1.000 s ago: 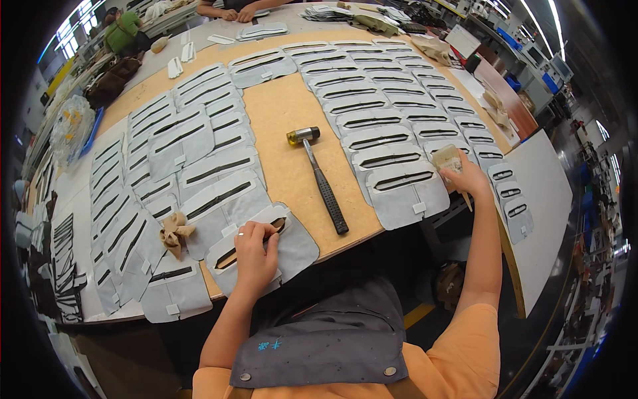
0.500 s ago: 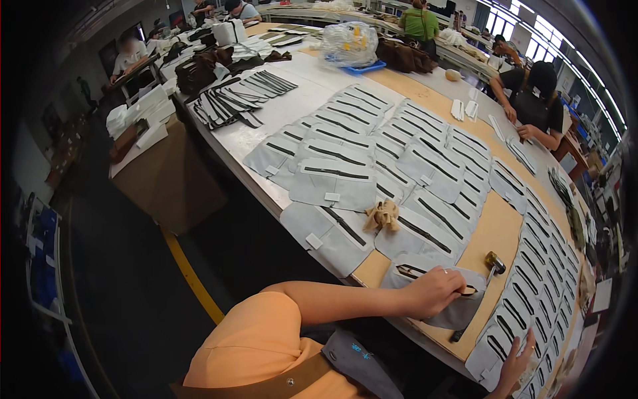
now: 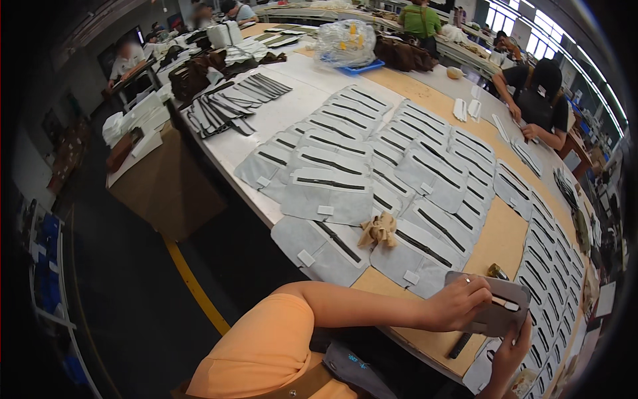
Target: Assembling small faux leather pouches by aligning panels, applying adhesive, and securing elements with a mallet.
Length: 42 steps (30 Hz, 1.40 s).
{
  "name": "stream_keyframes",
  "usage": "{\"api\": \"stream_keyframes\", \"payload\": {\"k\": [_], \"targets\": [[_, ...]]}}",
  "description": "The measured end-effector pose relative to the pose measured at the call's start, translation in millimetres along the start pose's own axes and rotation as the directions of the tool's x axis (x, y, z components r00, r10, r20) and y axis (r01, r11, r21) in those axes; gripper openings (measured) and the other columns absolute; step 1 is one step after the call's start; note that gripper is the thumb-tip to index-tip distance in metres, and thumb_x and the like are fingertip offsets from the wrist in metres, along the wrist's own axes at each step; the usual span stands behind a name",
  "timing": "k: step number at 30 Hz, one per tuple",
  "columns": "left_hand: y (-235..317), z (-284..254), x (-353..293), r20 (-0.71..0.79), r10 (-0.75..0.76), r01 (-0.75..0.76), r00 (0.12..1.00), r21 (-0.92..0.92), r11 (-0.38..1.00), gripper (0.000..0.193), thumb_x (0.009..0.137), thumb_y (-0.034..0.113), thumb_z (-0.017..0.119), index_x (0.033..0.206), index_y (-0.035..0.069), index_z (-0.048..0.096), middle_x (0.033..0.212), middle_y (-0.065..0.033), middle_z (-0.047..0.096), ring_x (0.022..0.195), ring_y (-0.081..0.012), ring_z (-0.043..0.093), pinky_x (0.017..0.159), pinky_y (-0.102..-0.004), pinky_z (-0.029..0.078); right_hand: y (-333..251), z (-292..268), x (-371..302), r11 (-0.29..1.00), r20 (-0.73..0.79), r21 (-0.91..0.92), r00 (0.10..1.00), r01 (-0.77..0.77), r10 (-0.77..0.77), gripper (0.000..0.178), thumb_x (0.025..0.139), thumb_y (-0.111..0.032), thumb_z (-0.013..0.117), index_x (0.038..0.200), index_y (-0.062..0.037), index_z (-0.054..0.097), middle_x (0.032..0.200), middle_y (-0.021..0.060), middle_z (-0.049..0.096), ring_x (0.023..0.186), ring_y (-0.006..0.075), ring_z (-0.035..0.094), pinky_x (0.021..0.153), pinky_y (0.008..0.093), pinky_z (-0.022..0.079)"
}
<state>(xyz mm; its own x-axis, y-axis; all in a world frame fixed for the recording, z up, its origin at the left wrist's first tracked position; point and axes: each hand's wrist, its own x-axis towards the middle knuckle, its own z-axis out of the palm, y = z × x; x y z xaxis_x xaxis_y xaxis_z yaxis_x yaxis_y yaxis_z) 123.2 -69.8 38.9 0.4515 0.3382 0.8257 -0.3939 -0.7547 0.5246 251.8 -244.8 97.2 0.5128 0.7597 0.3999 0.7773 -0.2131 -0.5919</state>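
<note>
The left hand (image 3: 457, 306) covers the left side of the grey panel (image 3: 490, 322) it holds; the right hand (image 3: 513, 344) grips the panel's lower right. Its slot (image 3: 505, 303) looks dark-edged.

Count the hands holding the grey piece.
2: left hand over the left side of the grey piece, right hand at its lower right edge; no others seem hidden.

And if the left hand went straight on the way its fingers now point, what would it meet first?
The left hand would first meet the grey panel, which it seems to hold. Beyond that panel's edge, the slotted panels may come next; the depth is unclear.
</note>
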Motion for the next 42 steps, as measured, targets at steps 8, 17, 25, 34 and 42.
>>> {"api": "stream_keyframes", "payload": {"k": [8,17,25,34,42], "targets": [[-44,12,-51,0.424,-0.133,0.121,0.896,0.056,0.991,0.016,0.080,0.005,0.060,0.095,0.006,0.056,0.093,-0.0112,0.052,0.088,-0.0307,0.053,0.078,-0.0396,0.042,12,-43,108,0.839,-0.172,-0.544,0.980,-0.007,-0.103,0.058,0.083,0.010,0.041,0.134,-0.0155,0.052,0.107,0.0220,0.064,0.087,0.0351,0.065,0.076,0.0375,0.050],[-34,14,-42,0.544,-0.236,0.263,0.806,0.029,0.964,0.014,0.081,0.004,0.062,0.095,0.006,0.058,0.091,-0.0101,0.055,0.088,-0.0296,0.054,0.078,-0.0394,0.043,82,13,250,0.984,-0.238,0.150,0.962,-0.099,0.133,0.053,0.084,0.005,0.043,0.134,-0.0106,0.051,0.120,0.0052,0.060,0.096,0.0133,0.057,0.085,0.0250,0.043],[-39,11,-42,0.534,-0.300,0.355,0.791,-0.001,0.935,0.014,0.082,0.005,0.062,0.095,0.005,0.059,0.090,-0.0101,0.056,0.087,-0.0293,0.055,0.078,-0.0388,0.043,238,149,320,0.671,-0.211,0.689,0.809,-0.276,0.549,0.063,0.073,0.009,0.045,0.135,-0.0032,0.046,0.113,0.0116,0.060,0.094,0.0213,0.058,0.082,0.0327,0.047],[-39,16,-42,0.523,-0.293,0.330,0.800,0.023,0.944,0.013,0.083,0.008,0.060,0.095,0.005,0.058,0.092,-0.0103,0.054,0.088,-0.0292,0.054,0.077,-0.0391,0.042,219,147,318,0.959,-0.512,-0.007,0.825,-0.284,0.241,0.050,0.079,0.004,0.047,0.128,0.0005,0.050,0.111,0.0189,0.062,0.099,0.0268,0.060,0.086,0.0337,0.047],[-41,20,-50,0.514,-0.290,0.303,0.807,0.060,0.951,0.013,0.084,0.009,0.059,0.097,0.006,0.058,0.094,-0.0105,0.054,0.090,-0.0294,0.054,0.076,-0.0393,0.042,65,250,317,0.968,0.311,0.136,0.937,-0.211,0.161,0.035,0.081,-0.023,0.066,0.108,-0.0003,0.062,0.102,0.0206,0.067,0.096,0.0337,0.064,0.083,0.0376,0.051]]}}
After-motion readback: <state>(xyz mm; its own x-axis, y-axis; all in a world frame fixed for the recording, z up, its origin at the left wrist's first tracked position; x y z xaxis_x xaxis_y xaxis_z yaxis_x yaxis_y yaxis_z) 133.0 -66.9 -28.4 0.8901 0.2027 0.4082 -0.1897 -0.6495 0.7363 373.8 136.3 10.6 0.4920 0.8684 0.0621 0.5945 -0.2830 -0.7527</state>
